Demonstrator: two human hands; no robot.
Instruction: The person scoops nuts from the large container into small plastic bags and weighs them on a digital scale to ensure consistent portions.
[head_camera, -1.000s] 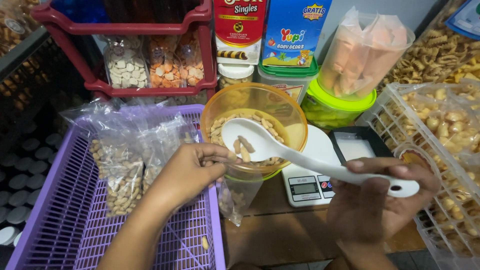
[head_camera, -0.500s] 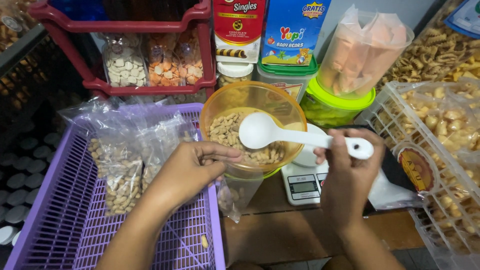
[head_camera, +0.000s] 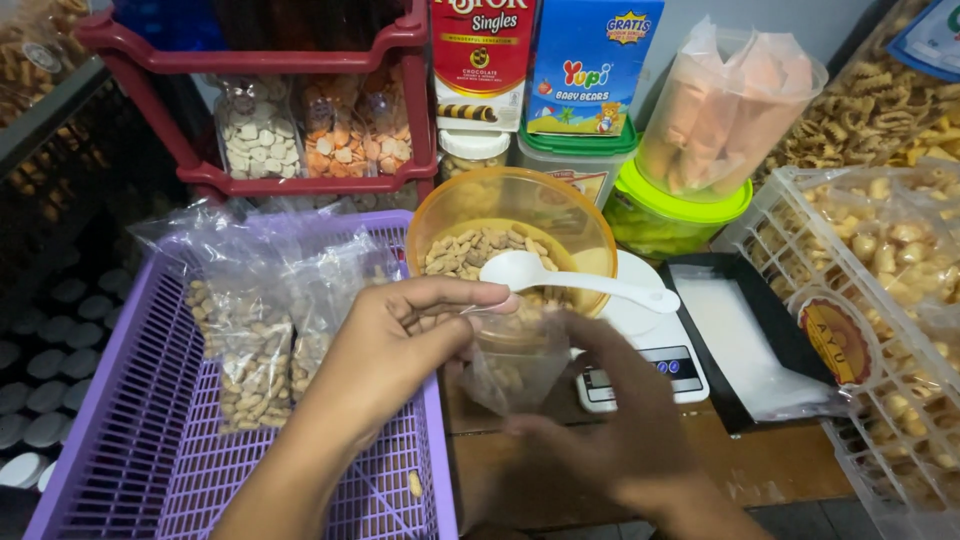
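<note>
My left hand (head_camera: 395, 345) pinches the top edge of a small clear plastic bag (head_camera: 510, 372) that hangs just in front of an orange see-through bowl (head_camera: 430, 225) of nuts. A white plastic spoon (head_camera: 560, 278) lies across the bowl, with no hand on it. My right hand (head_camera: 615, 425) is blurred, and its fingertips reach the bag's right edge. Whether it grips the bag is unclear. The bowl sits on a white digital scale (head_camera: 660, 350).
A purple basket (head_camera: 130, 400) at the left holds sealed bags of nuts (head_camera: 245, 340). A black tray (head_camera: 790, 350) and a white basket of snack packs (head_camera: 900, 300) stand at the right. Behind are a red rack (head_camera: 300, 60), cartons and a green-lidded tub (head_camera: 680, 210).
My right hand scooped with the spoon, then let it go in the bowl and came down to the bag. My left hand stayed holding the bag.
</note>
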